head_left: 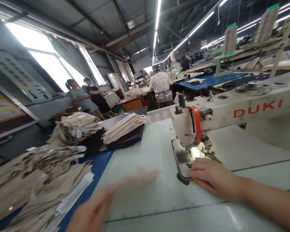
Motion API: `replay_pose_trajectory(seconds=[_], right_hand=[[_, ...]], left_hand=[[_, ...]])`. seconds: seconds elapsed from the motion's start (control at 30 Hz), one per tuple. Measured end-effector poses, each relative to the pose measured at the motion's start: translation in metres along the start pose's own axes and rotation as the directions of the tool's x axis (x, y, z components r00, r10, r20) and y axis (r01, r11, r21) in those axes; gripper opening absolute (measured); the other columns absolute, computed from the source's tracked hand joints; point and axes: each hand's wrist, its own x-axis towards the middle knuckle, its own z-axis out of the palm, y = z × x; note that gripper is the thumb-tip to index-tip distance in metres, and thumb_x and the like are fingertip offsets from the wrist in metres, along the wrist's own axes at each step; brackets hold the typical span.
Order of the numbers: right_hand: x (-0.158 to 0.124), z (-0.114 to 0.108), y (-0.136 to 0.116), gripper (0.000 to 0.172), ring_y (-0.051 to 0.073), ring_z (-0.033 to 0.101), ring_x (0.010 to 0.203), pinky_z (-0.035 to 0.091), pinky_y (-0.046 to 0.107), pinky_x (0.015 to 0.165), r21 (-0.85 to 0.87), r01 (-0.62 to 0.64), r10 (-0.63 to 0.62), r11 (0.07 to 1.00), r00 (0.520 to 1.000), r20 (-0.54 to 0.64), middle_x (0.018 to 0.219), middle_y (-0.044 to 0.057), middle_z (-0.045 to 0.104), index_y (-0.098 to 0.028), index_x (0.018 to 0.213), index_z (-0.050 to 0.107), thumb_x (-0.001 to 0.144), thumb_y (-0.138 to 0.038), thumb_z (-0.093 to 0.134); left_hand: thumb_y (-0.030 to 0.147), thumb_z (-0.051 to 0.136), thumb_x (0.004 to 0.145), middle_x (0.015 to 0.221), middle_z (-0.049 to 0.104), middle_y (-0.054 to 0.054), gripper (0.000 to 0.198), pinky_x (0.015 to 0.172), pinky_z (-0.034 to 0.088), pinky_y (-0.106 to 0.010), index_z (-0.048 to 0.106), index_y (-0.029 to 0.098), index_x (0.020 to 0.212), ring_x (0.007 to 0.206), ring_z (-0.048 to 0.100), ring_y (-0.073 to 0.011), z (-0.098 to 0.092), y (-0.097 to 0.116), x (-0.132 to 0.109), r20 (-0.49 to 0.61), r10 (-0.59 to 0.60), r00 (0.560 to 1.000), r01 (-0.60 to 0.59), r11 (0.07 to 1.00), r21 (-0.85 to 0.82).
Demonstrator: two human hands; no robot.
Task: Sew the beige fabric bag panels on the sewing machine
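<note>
My right hand [214, 178] rests at the front of the sewing machine [216, 111], close to the lit needle area. Its fingers are bent and pressed together; whatever they may hold is hidden beneath them. Under the needle lies the metal plate [181, 156], just left of those fingertips. Motion smears my left hand [103, 201] over the pale table [137, 196], with its blurred fingers pointing toward the machine. On the left, beige fabric pieces [38, 177] with white strips lie in a loose pile, apart from that hand.
Behind the pile stand a bundled fabric stack [74, 127] and a flatter stack of beige pieces [124, 127] on black material. A ruler strip [183, 211] crosses the table's front. Thread cones [230, 40] rise at the right. Farther back, two people stand and another sits.
</note>
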Motion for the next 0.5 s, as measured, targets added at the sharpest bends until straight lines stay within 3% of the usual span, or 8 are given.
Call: replay_pose_trajectory(seconds=[0.03,0.07,0.1,0.17,0.23,0.3,0.37,0.5], right_hand=[[0.0,0.0,0.0,0.028,0.02,0.055,0.078,0.041,0.03,0.07,0.004,-0.004,0.004,1.0,1.0,0.002,0.083,0.007,0.064,-0.018,0.095,0.069,0.096,-0.014,0.041],[0.001,0.0,-0.001,0.028,0.02,0.055,0.078,0.041,0.03,0.069,0.011,-0.006,0.006,1.0,1.0,0.001,0.083,0.007,0.064,-0.019,0.095,0.068,0.096,-0.014,0.041],[0.001,0.0,0.0,0.028,0.02,0.055,0.078,0.041,0.03,0.069,0.018,-0.01,0.01,1.0,1.0,0.001,0.083,0.007,0.064,-0.019,0.096,0.068,0.096,-0.013,0.041],[0.001,0.002,0.0,0.027,0.019,0.056,0.079,0.042,0.03,0.07,0.032,-0.022,0.021,0.999,1.0,0.005,0.084,0.007,0.064,-0.019,0.097,0.068,0.097,-0.014,0.041],[0.001,0.002,0.0,0.026,0.019,0.057,0.079,0.042,0.029,0.07,0.037,-0.044,0.043,0.998,0.999,0.019,0.084,0.006,0.064,-0.02,0.097,0.067,0.097,-0.014,0.042],[0.001,0.003,0.001,0.026,0.019,0.058,0.079,0.043,0.029,0.07,0.034,-0.057,0.056,0.998,0.998,0.031,0.084,0.006,0.065,-0.02,0.096,0.067,0.097,-0.013,0.042],[0.001,0.003,0.0,0.026,0.019,0.059,0.078,0.044,0.028,0.071,0.027,-0.056,0.055,0.998,0.998,0.028,0.084,0.005,0.066,-0.02,0.094,0.067,0.095,-0.011,0.043],[0.002,0.003,0.001,0.027,0.018,0.062,0.078,0.046,0.025,0.072,-0.003,-0.044,0.044,0.999,0.999,-0.031,0.083,0.005,0.067,-0.023,0.095,0.068,0.093,-0.009,0.046]], left_hand=[[0.049,0.035,0.089,0.076,0.076,0.005,0.04,0.059,0.06,-0.04,0.073,0.046,0.101,0.074,0.072,-0.0293,-0.02,-0.005,0.034,-0.055,-0.195,0.979,0.199,0.978,0.062],[0.049,0.035,0.088,0.068,0.073,0.001,0.041,0.06,0.059,-0.042,0.074,0.036,0.096,0.071,0.071,-0.0313,-0.04,-0.007,0.07,-0.146,-0.359,0.922,0.377,0.918,0.125],[0.046,0.036,0.088,0.07,0.072,-0.002,0.043,0.066,0.058,-0.044,0.073,0.027,0.098,0.075,0.07,-0.0325,-0.058,-0.008,0.106,-0.249,-0.427,0.87,0.472,0.867,0.163],[0.036,0.031,0.094,0.095,0.073,-0.01,0.047,0.083,0.054,-0.046,0.067,0.012,0.112,0.097,0.067,-0.0332,-0.08,-0.005,0.172,-0.394,-0.393,0.831,0.486,0.858,0.168],[0.03,0.024,0.1,0.12,0.067,-0.01,0.047,0.098,0.047,-0.042,0.058,0.01,0.127,0.117,0.06,-0.0279,-0.081,0.0,0.223,-0.409,-0.341,0.847,0.433,0.888,0.157],[0.026,0.024,0.104,0.131,0.062,-0.008,0.043,0.104,0.043,-0.038,0.055,0.012,0.13,0.126,0.054,-0.0231,-0.061,0.002,0.256,-0.351,-0.302,0.886,0.37,0.917,0.145],[0.031,0.039,0.104,0.131,0.061,-0.008,0.034,0.103,0.045,-0.042,0.058,0.015,0.127,0.123,0.056,-0.0238,-0.027,0.001,0.275,-0.265,-0.307,0.914,0.351,0.926,0.137],[0.035,0.064,0.094,0.13,0.059,-0.011,0.035,0.096,0.05,-0.052,0.06,0.018,0.124,0.114,0.06,-0.027,0.041,-0.004,0.283,-0.125,-0.385,0.914,0.401,0.904,0.15]])
